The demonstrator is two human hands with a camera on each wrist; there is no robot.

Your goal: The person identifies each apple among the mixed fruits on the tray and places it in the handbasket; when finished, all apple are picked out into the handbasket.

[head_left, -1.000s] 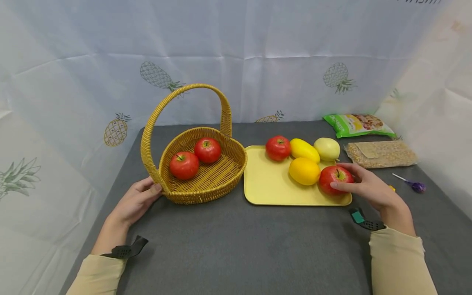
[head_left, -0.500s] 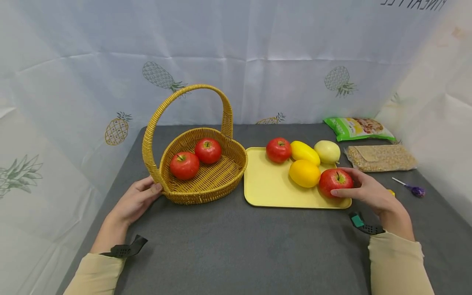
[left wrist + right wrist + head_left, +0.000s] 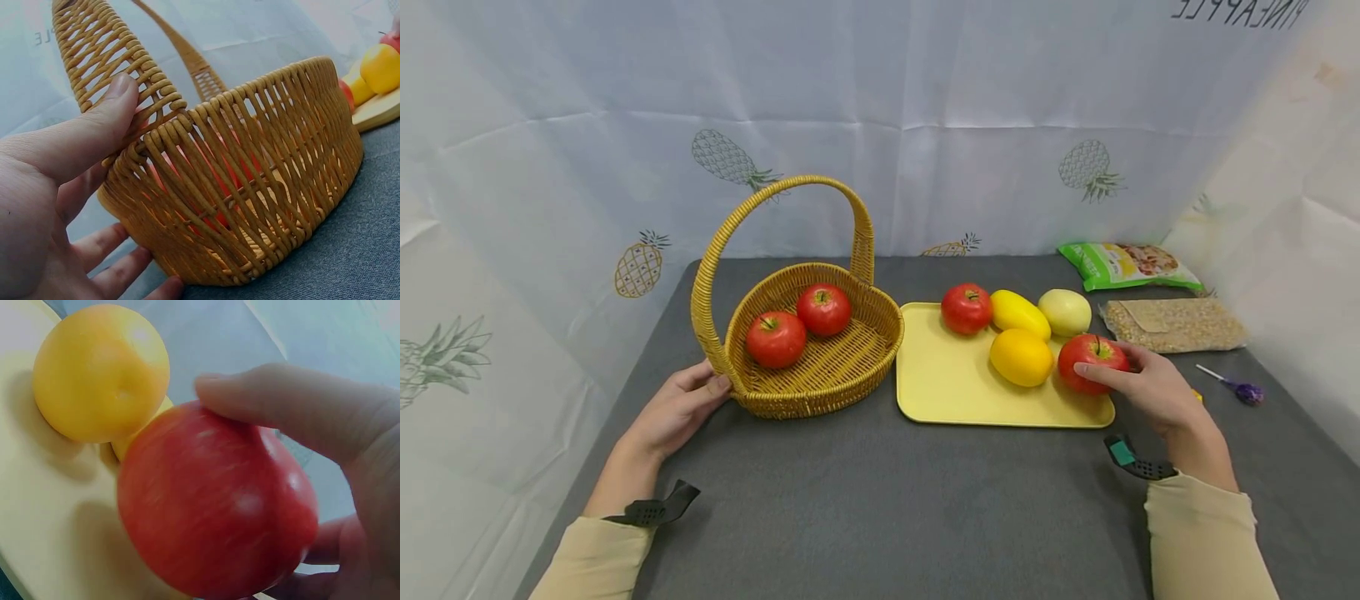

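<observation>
My right hand [image 3: 1150, 387] grips a red apple [image 3: 1090, 354] at the right end of the yellow tray [image 3: 955, 392], thumb across its near side; in the right wrist view the apple [image 3: 212, 506] fills the palm of that hand [image 3: 350, 444] above the tray [image 3: 37, 506]. Beside it lie an orange-yellow fruit [image 3: 1020, 357], a yellow fruit [image 3: 1019, 312], a pale apple [image 3: 1064, 311] and another red fruit [image 3: 966, 308]. My left hand [image 3: 677, 408] rests against the left side of the wicker basket [image 3: 827, 379], thumb [image 3: 94, 125] on the handle's base. Two red apples [image 3: 775, 339] lie inside.
A green snack bag [image 3: 1131, 265] and a clear bag of grains [image 3: 1172, 323] lie at the table's back right. A purple lollipop [image 3: 1247, 392] lies right of my hand. Pineapple-print cloth hangs behind and at both sides of the grey table [image 3: 887, 500].
My right hand has closed round the red apple, which now sits slightly higher and further right on the tray. The left hand and the basket have not moved.
</observation>
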